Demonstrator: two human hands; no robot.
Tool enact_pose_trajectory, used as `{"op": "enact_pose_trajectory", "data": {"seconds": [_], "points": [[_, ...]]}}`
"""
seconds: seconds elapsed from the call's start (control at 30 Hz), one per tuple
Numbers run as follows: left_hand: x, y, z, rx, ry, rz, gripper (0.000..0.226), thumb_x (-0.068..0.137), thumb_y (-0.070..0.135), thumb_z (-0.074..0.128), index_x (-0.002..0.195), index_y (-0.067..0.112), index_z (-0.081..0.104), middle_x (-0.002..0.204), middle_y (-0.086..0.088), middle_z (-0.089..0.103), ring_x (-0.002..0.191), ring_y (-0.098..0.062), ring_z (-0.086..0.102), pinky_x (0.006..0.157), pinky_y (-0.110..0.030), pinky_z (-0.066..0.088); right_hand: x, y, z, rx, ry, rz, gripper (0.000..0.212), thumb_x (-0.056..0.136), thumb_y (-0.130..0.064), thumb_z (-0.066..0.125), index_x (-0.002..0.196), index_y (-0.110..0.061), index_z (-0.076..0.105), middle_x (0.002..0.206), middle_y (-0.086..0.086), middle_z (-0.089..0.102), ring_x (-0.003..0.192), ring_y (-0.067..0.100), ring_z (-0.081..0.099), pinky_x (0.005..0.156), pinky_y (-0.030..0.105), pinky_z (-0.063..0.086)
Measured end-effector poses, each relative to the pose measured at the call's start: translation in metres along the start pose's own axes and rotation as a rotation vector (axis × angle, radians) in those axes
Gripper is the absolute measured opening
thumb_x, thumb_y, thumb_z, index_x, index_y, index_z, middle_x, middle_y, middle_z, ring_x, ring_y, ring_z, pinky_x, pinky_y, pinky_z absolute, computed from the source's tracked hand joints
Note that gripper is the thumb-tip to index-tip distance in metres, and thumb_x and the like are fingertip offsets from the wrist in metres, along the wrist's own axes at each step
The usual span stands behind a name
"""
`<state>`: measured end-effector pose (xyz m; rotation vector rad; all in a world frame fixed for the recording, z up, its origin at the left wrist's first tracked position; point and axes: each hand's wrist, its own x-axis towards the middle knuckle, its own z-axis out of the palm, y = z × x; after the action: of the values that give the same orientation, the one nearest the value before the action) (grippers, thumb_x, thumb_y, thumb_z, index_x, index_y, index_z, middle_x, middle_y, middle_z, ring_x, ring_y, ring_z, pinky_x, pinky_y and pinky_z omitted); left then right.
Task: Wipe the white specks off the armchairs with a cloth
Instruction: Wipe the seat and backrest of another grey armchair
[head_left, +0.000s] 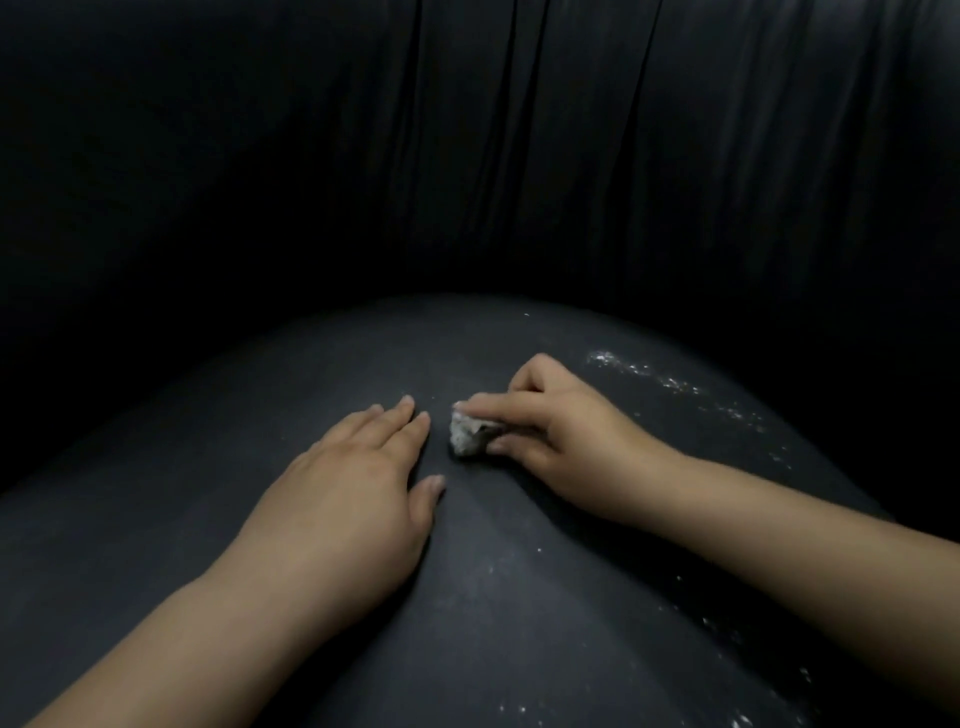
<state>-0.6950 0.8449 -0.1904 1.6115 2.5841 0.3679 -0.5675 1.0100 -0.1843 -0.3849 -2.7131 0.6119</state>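
On the dark seat cushion (291, 374) of the armchair, both hands are down and the action sits right at the middle. The right hand (556, 431) has the cloth (467, 434), a small whitish wad, bunched up and pinched: the index finger lies stretched along its top edge, the thumb comes in underneath on the near side, and the other fingers curl in behind, knuckles raised. Only the left end of the wad pokes out past the fingertips; the remainder is tucked under the hand. The cloth touches the cushion, pressed down on the leather.

Just beside it, to the left, the left hand (358, 478) lies flat, palm down. Its fingers are straight and close together, thumb angled off toward the cloth, and it holds nothing. A narrow strip of bare cushion separates its fingertips from the wad; the two hands are near but apart.

White specks (670, 384) run in a loose streak across the cushion behind and to the right of the right hand, well clear of the cloth. More specks (711, 623) dot the near right side of the seat, beside the right forearm. Behind it all rises the black backrest (467, 156), creased in long vertical folds, very dim in this light.
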Motion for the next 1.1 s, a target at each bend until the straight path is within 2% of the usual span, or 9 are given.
{"op": "enact_pose_trajectory", "data": {"seconds": [0.07, 0.2, 0.37, 0.53, 0.63, 0.7, 0.8, 0.93, 1.1], "points": [[-0.002, -0.003, 0.000, -0.009, 0.006, -0.003, 0.064, 0.096, 0.054, 0.028, 0.153, 0.035, 0.008, 0.160, 0.019, 0.002, 0.146, -0.002, 0.002, 0.118, -0.024, 0.009, 0.002, 0.005, -0.006, -0.026, 0.003, 0.015, 0.039, 0.085, -0.018, 0.069, 0.122, -0.030, 0.064, 0.093, -0.003, 0.043, 0.086, 0.008, 0.048, 0.082, 0.005, 0.034], [-0.010, -0.009, -0.003, -0.001, -0.006, -0.016, 0.066, 0.094, 0.056, 0.029, 0.153, 0.035, 0.007, 0.158, 0.023, 0.001, 0.145, -0.001, 0.003, 0.119, -0.026, 0.014, -0.009, 0.026, -0.025, -0.089, 0.124, 0.219, 0.037, 0.086, -0.020, 0.068, 0.122, -0.029, 0.065, 0.094, -0.002, 0.044, 0.085, 0.009, 0.047, 0.077, 0.001, 0.030], [-0.011, -0.009, -0.007, 0.012, 0.007, -0.030, 0.067, 0.094, 0.057, 0.032, 0.153, 0.035, 0.010, 0.158, 0.022, 0.003, 0.146, -0.003, 0.005, 0.118, -0.024, 0.012, 0.000, -0.010, 0.009, 0.011, 0.031, -0.005, 0.038, 0.084, -0.020, 0.070, 0.120, -0.031, 0.065, 0.092, -0.003, 0.043, 0.083, 0.007, 0.047, 0.079, 0.003, 0.032], [-0.022, -0.014, -0.010, 0.047, 0.024, -0.093, 0.071, 0.092, 0.061, 0.033, 0.153, 0.032, 0.011, 0.159, 0.020, 0.003, 0.146, -0.005, 0.007, 0.115, -0.022, 0.011, 0.030, 0.015, -0.011, -0.116, 0.094, 0.247, 0.037, 0.088, -0.024, 0.065, 0.125, -0.029, 0.062, 0.100, 0.001, 0.043, 0.095, 0.016, 0.051, 0.081, 0.010, 0.031], [-0.028, -0.025, -0.014, 0.054, 0.044, -0.117, 0.074, 0.088, 0.065, 0.031, 0.152, 0.035, 0.012, 0.158, 0.021, 0.004, 0.145, -0.005, 0.007, 0.115, -0.024, 0.014, 0.006, 0.001, 0.000, -0.035, 0.087, 0.123, 0.036, 0.085, -0.023, 0.068, 0.120, -0.032, 0.065, 0.093, -0.003, 0.043, 0.082, 0.008, 0.047, 0.076, 0.002, 0.031], [-0.027, -0.027, -0.016, 0.035, 0.058, -0.123, 0.075, 0.087, 0.066, 0.033, 0.152, 0.035, 0.014, 0.159, 0.020, 0.007, 0.146, -0.006, 0.008, 0.116, -0.026, 0.013, 0.012, -0.012, 0.015, -0.008, 0.025, 0.014, 0.037, 0.085, -0.024, 0.069, 0.120, -0.035, 0.064, 0.092, -0.004, 0.043, 0.083, 0.008, 0.048, 0.080, 0.005, 0.035], [-0.025, -0.027, -0.014, 0.011, 0.072, -0.115, 0.074, 0.087, 0.065, 0.036, 0.152, 0.035, 0.016, 0.159, 0.018, 0.009, 0.146, -0.008, 0.008, 0.116, -0.026, 0.012, 0.049, -0.009, 0.015, -0.064, 0.029, 0.093, 0.037, 0.088, -0.025, 0.066, 0.123, -0.034, 0.062, 0.096, 0.000, 0.043, 0.091, 0.014, 0.051, 0.086, 0.014, 0.037], [-0.025, -0.031, -0.013, -0.002, 0.061, -0.080, 0.074, 0.087, 0.066, 0.033, 0.152, 0.037, 0.012, 0.159, 0.019, 0.005, 0.146, -0.008, 0.004, 0.116, -0.027, 0.011, 0.051, 0.008, 0.010, -0.108, 0.074, 0.190, 0.037, 0.088, -0.027, 0.066, 0.123, -0.036, 0.061, 0.093, -0.006, 0.040, 0.082, 0.004, 0.045, 0.073, 0.000, 0.028], [-0.020, -0.030, -0.012, 0.055, 0.078, 0.003, 0.074, 0.090, 0.063, 0.030, 0.152, 0.028, 0.014, 0.159, 0.009, 0.014, 0.140, -0.014, 0.015, 0.111, -0.031, 0.022, 0.040, 0.007, 0.019, -0.107, 0.055, 0.212, 0.036, 0.090, -0.027, 0.062, 0.124, -0.040, 0.060, 0.089, -0.013, 0.039, 0.085, 0.008, 0.047, 0.082, 0.017, 0.036]]}}
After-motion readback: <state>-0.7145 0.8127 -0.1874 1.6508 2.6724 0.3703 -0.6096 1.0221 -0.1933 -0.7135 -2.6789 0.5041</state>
